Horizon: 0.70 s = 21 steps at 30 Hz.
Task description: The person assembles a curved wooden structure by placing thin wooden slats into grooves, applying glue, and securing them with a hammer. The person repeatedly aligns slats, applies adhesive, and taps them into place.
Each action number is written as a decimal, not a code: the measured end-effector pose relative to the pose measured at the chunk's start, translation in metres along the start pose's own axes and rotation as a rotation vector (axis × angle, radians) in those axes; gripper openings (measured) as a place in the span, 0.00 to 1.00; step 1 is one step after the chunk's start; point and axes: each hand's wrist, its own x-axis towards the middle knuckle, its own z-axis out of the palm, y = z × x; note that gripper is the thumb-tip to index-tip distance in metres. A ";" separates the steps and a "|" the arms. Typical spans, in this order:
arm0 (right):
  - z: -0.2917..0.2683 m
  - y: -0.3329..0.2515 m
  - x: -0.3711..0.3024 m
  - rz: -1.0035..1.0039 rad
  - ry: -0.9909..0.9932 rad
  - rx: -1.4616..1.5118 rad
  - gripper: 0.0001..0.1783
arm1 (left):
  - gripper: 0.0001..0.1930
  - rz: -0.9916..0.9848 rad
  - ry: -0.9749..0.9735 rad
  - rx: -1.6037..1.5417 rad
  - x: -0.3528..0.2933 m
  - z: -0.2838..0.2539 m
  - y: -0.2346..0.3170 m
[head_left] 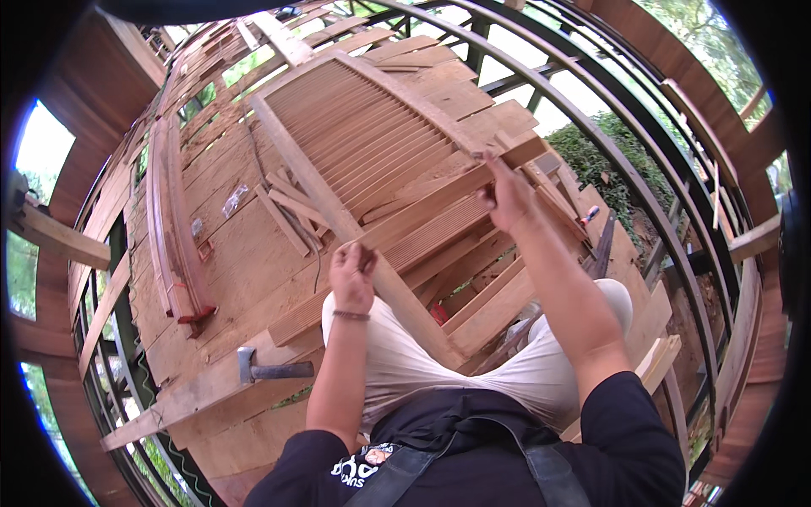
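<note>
- While both hands are out in front of the lap, a thin wooden slat (431, 203) stretches between them, slanting up to the right across the lower part of a louvered wooden frame (355, 127).
- The left hand (351, 275) is at the slat's near end, its fingers curled inward; whether they pinch the wood cannot be told.
- The right hand (508, 198) is towards the slat's far end, index finger stretched over it and the other fingers bent below; how firmly it grasps cannot be told.
- Around the left wrist sits a dark bracelet (351, 315).
- The frame lies on a plank platform (211, 279), reaching from between the knees away to the upper left, its upper part filled with close, parallel louvers.
- Just below the slat, a ribbed board (448, 228) lies at a similar slant.
- Near the frame's left rail are loose wooden offcuts (287, 221).
- Farther left lie long reddish-brown wooden pieces (173, 228), side by side.
- A hammer (274, 370) rests on a pale beam (198, 390), left of the left forearm.
- Right of the right forearm lies a small tool (591, 214) with a coloured handle.
</note>
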 end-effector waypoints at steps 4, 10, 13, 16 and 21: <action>-0.009 -0.005 0.040 -0.044 0.014 -0.001 0.15 | 0.05 -0.108 0.002 0.229 0.019 0.006 -0.009; -0.035 0.069 0.109 0.069 0.090 -0.006 0.13 | 0.09 0.101 0.142 0.557 0.062 -0.009 -0.008; -0.023 0.135 0.123 0.165 0.127 0.189 0.11 | 0.11 0.133 0.217 0.839 0.062 -0.044 0.001; -0.013 0.161 0.142 0.241 0.153 0.243 0.10 | 0.17 0.342 0.233 1.239 0.060 -0.059 -0.005; -0.047 0.147 0.192 -0.026 0.189 0.231 0.07 | 0.34 0.803 0.010 1.793 0.060 0.007 -0.031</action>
